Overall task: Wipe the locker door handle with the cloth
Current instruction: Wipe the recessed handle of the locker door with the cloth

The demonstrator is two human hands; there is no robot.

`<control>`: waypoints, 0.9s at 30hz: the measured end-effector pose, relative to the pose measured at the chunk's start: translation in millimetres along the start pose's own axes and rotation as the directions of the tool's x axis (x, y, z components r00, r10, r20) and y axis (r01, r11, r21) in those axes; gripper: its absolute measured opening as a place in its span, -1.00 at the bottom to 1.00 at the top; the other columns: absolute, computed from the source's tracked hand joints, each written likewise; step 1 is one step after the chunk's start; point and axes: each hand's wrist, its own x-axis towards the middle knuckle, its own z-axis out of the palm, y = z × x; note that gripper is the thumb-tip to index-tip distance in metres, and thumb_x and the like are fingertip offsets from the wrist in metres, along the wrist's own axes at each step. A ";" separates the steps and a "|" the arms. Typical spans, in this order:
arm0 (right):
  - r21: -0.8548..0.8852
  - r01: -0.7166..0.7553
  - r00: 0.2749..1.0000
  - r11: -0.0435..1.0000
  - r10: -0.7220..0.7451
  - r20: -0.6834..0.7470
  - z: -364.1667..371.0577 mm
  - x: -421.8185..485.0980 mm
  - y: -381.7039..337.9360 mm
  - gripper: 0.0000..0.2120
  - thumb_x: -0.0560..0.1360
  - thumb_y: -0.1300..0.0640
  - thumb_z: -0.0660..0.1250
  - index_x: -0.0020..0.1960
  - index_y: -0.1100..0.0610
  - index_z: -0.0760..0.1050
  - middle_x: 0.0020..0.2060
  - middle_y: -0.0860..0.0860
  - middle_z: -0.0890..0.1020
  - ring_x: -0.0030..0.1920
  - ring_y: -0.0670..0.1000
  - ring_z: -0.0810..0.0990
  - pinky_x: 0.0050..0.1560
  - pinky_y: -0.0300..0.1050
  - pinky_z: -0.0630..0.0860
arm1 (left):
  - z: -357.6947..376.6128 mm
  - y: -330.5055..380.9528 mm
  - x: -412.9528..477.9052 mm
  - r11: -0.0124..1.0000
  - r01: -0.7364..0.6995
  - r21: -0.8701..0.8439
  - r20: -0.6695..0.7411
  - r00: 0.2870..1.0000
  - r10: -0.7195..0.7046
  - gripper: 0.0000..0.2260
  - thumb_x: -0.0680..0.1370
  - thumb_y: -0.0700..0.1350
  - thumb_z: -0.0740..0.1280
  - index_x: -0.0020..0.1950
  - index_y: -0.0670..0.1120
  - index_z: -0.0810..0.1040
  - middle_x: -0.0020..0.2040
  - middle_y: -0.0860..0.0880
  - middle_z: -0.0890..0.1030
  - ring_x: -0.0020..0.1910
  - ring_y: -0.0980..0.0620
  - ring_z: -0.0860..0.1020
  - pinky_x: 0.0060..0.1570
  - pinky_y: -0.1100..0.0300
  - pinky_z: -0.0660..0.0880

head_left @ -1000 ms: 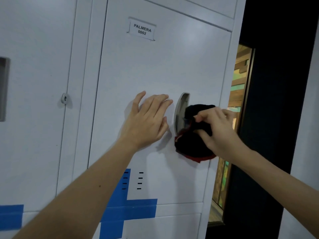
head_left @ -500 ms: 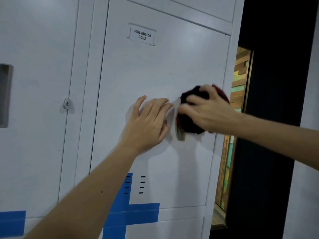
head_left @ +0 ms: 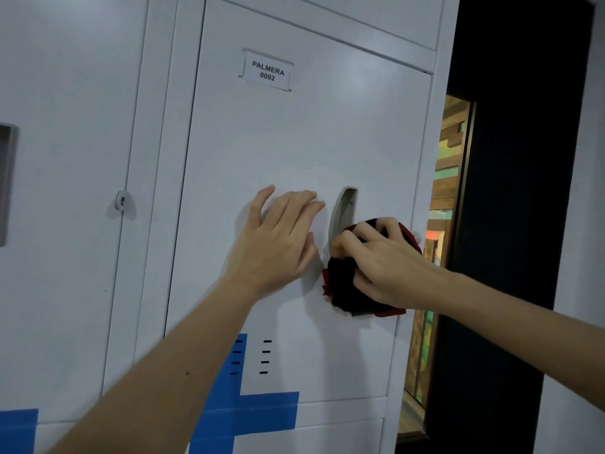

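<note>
The white locker door (head_left: 294, 142) carries a label reading PALMERA 0002. Its grey recessed handle (head_left: 343, 211) is a tall curved slot right of centre; only the upper part shows. My right hand (head_left: 386, 267) bunches a black cloth with red edging (head_left: 343, 290) against the lower part of the handle and hides it. My left hand (head_left: 281, 240) lies flat on the door just left of the handle, fingers spread, holding nothing.
A neighbouring locker door (head_left: 65, 158) on the left has a round lock (head_left: 122, 201) and its own recessed handle (head_left: 6, 185). Blue tape (head_left: 255, 407) crosses the doors low down. A dark door frame (head_left: 510, 224) stands to the right, with a wood-panelled gap beside it.
My right hand moved the cloth from the handle's upper part down to its lower part, uncovering the top of the slot. My left hand stayed flat on the door.
</note>
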 end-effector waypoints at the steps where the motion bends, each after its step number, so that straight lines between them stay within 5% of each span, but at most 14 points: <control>1: 0.054 -0.007 0.999 0.999 0.004 0.053 -2.4 3.0 2.3 -0.61 0.25 0.27 0.34 0.01 0.09 0.27 -0.17 -0.02 0.54 -0.13 -0.04 0.31 -0.05 -0.08 0.14 | -0.3 0.2 0.0 1.000 0.002 -0.002 -0.001 1.000 -0.002 -0.64 0.49 -0.10 0.17 0.25 -0.16 0.50 0.21 -0.10 0.54 0.19 -0.01 0.41 0.37 -0.04 0.13; 4: 0.045 -0.014 0.997 0.999 0.011 0.079 -3.3 6.6 4.3 -0.61 0.26 0.19 0.31 0.03 0.07 0.26 -0.20 -0.01 0.55 -0.12 -0.06 0.32 -0.01 -0.09 0.14 | -1.4 0.7 0.1 1.000 0.004 -0.008 -0.004 1.000 -0.004 -0.63 0.49 -0.09 0.16 0.23 -0.17 0.51 0.19 -0.11 0.55 0.19 -0.01 0.41 0.36 -0.05 0.14; 9: -0.139 -0.025 0.995 0.990 0.012 -0.098 6.1 -8.9 -10.0 -0.73 0.34 0.17 0.17 0.04 0.14 0.37 -0.21 -0.03 0.60 -0.12 0.02 0.40 -0.11 -0.03 0.20 | -0.6 0.7 0.2 1.000 -0.008 -0.005 -0.004 1.000 0.008 -0.63 0.50 -0.08 0.16 0.25 -0.17 0.51 0.21 -0.10 0.54 0.19 -0.01 0.42 0.35 -0.06 0.17; 13: 0.267 -0.241 0.960 0.933 0.270 -0.078 7.4 -0.6 -23.1 -0.65 0.27 0.31 0.41 -0.04 0.09 0.37 -0.23 -0.23 0.40 -0.09 -0.08 0.30 -0.14 -0.17 0.11 | -1.7 -0.2 2.3 1.000 0.009 -0.004 0.003 1.000 -0.009 -0.63 0.49 -0.09 0.17 0.24 -0.16 0.51 0.21 -0.09 0.55 0.19 -0.01 0.42 0.36 -0.05 0.16; 16: 0.593 -0.511 0.789 0.623 0.613 0.036 8.9 -1.7 -48.6 -0.62 0.42 0.33 0.37 -0.02 -0.07 0.29 -0.12 -0.32 0.29 0.02 -0.08 0.29 0.04 -0.32 0.17 | -1.8 -1.0 1.7 1.000 0.020 -0.010 0.013 1.000 -0.020 -0.62 0.48 -0.09 0.16 0.24 -0.17 0.52 0.20 -0.09 0.55 0.19 -0.01 0.42 0.36 -0.06 0.16; 19: 0.778 -0.512 0.587 0.365 0.809 0.007 14.9 0.2 -72.2 -0.56 0.46 0.34 0.35 -0.08 -0.18 0.28 -0.06 -0.21 0.41 0.05 -0.06 0.42 0.08 -0.27 0.37 | -2.6 -0.3 1.3 0.999 0.036 0.010 0.009 0.999 -0.036 -0.63 0.49 -0.11 0.15 0.23 -0.17 0.53 0.20 -0.10 0.56 0.18 -0.01 0.43 0.36 -0.06 0.16; 24: 0.823 -0.439 0.484 0.361 0.867 -0.122 2.7 32.0 -66.7 -0.54 0.47 0.41 0.26 -0.05 -0.16 0.27 -0.10 -0.28 0.38 0.06 0.00 0.45 0.13 -0.10 0.42 | -4.0 0.2 2.7 0.999 0.046 0.005 -0.010 0.999 -0.046 -0.64 0.51 -0.14 0.09 0.21 -0.18 0.53 0.19 -0.10 0.56 0.19 -0.01 0.45 0.36 -0.04 0.13; 27: 0.820 -0.450 0.455 0.354 0.881 -0.130 -1.7 47.6 -49.8 -0.70 0.50 0.39 0.22 0.07 0.03 0.34 -0.04 -0.16 0.42 0.07 -0.09 0.35 0.17 -0.18 0.36 | -2.5 -2.2 3.7 0.998 0.056 0.003 -0.024 0.998 -0.056 -0.65 0.52 -0.15 0.10 0.22 -0.21 0.51 0.18 -0.12 0.56 0.18 -0.01 0.43 0.37 -0.02 0.11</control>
